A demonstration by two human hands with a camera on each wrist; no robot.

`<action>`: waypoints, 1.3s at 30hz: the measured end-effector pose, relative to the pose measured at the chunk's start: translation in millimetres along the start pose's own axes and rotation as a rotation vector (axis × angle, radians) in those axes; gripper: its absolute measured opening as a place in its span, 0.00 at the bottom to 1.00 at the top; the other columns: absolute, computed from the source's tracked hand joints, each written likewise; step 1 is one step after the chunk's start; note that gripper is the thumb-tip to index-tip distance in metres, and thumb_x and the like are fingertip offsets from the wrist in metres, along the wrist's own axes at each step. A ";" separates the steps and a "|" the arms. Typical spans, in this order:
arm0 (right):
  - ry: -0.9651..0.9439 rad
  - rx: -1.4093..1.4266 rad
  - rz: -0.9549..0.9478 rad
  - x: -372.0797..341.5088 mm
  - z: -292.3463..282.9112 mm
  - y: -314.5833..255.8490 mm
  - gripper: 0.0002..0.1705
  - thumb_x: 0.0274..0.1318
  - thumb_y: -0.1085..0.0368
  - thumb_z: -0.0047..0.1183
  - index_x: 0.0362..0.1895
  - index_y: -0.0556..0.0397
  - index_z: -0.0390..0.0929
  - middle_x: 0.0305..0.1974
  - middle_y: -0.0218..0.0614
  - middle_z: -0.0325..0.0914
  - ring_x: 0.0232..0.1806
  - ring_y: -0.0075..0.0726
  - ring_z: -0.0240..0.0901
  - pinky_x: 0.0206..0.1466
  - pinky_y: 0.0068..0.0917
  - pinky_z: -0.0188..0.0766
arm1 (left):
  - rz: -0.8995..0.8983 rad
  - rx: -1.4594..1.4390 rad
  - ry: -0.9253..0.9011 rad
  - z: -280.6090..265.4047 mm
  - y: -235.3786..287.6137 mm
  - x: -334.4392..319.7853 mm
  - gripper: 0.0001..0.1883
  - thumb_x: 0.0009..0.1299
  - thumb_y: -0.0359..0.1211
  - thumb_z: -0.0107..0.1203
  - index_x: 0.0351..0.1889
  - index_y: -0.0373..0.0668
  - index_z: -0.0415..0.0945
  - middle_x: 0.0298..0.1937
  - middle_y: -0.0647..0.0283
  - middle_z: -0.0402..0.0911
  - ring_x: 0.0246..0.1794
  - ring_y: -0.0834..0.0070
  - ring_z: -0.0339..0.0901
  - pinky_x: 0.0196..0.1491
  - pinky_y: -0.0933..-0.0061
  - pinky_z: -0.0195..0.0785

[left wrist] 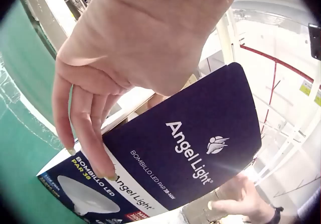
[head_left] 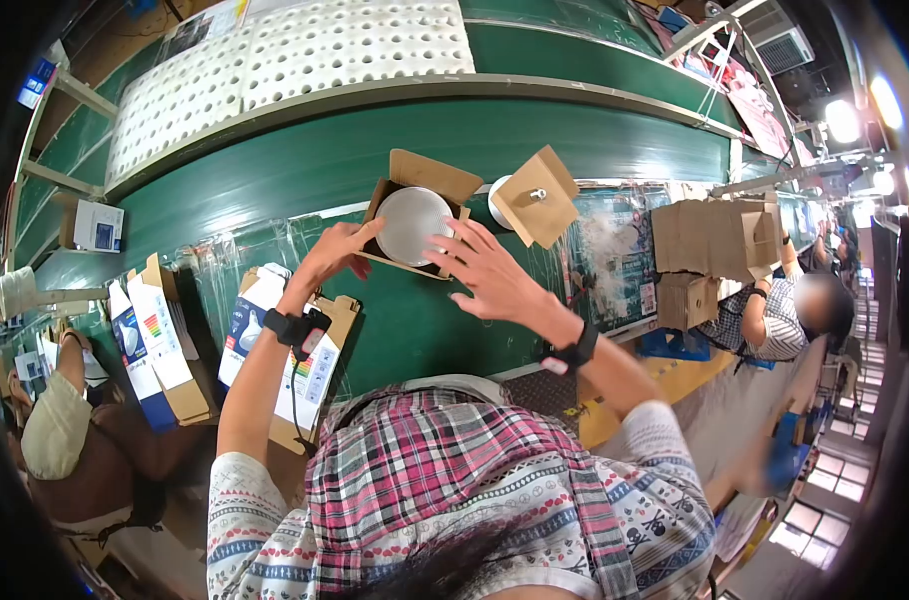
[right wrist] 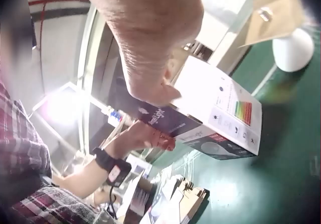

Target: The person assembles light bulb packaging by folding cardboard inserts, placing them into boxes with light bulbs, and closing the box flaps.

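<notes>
An open printed box [head_left: 435, 174] stands on the green surface, with a round white bulb face [head_left: 413, 228] inside it. My left hand [head_left: 333, 252] grips the box's left side, thumb at the rim; the left wrist view shows its fingers [left wrist: 95, 133] on the outside of the dark blue box [left wrist: 185, 148]. Over the box's right edge, my right hand [head_left: 490, 275] has its fingers spread at the bulb face. In the right wrist view that hand [right wrist: 155, 58] reaches over the box [right wrist: 225, 103], its fingertips mostly hidden.
Right of the box, a second white bulb [head_left: 498, 202] stands with a cardboard piece [head_left: 550, 205] around its base. Flat printed boxes [head_left: 155, 340] lie at the left, cartons [head_left: 710, 240] at the right. A rail [head_left: 575, 92] crosses behind. Other people sit at both sides.
</notes>
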State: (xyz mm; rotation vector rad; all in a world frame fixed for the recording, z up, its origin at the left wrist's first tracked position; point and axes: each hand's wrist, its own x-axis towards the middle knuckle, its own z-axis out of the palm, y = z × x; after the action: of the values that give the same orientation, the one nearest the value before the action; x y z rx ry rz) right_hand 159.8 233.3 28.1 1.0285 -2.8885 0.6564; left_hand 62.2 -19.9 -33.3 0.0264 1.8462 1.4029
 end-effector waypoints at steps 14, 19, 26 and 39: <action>0.059 0.628 0.558 84.4 -12.6 30.0 0.18 0.53 0.55 0.55 0.31 0.61 0.80 0.26 0.30 0.80 0.26 0.25 0.73 0.35 0.20 0.67 | 0.246 -0.352 0.316 -35.7 -65.2 -32.2 0.41 0.68 0.65 0.29 0.68 0.45 0.55 0.60 0.56 0.68 0.56 0.68 0.68 0.58 0.60 0.60; 0.184 1.622 0.823 101.0 5.2 88.3 0.17 0.59 0.56 0.51 0.40 0.59 0.77 0.38 0.34 0.78 0.38 0.29 0.73 0.43 0.27 0.69 | 0.378 -0.520 0.216 -30.3 -38.4 -41.5 0.33 0.72 0.55 0.40 0.67 0.44 0.55 0.62 0.62 0.64 0.58 0.74 0.65 0.58 0.70 0.60; 0.096 1.810 0.845 112.8 11.4 91.5 0.18 0.63 0.55 0.47 0.43 0.58 0.74 0.42 0.38 0.77 0.44 0.33 0.74 0.48 0.31 0.71 | 0.336 -0.657 0.188 -28.8 -42.8 -36.3 0.24 0.68 0.48 0.51 0.52 0.39 0.70 0.42 0.70 0.75 0.42 0.82 0.68 0.42 0.81 0.60; 0.090 1.379 0.737 162.2 4.0 99.1 0.18 0.59 0.52 0.53 0.29 0.55 0.76 0.29 0.31 0.77 0.28 0.21 0.72 0.33 0.22 0.69 | 0.251 -0.478 0.452 -48.3 -84.3 -14.9 0.24 0.70 0.46 0.48 0.52 0.33 0.71 0.46 0.60 0.78 0.45 0.74 0.75 0.49 0.73 0.65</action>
State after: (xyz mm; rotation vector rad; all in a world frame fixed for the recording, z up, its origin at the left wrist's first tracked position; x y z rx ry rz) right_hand -26.9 203.0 9.5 -0.2980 -2.3472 2.7317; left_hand 79.7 -97.9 -90.5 -0.3360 1.8474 2.1368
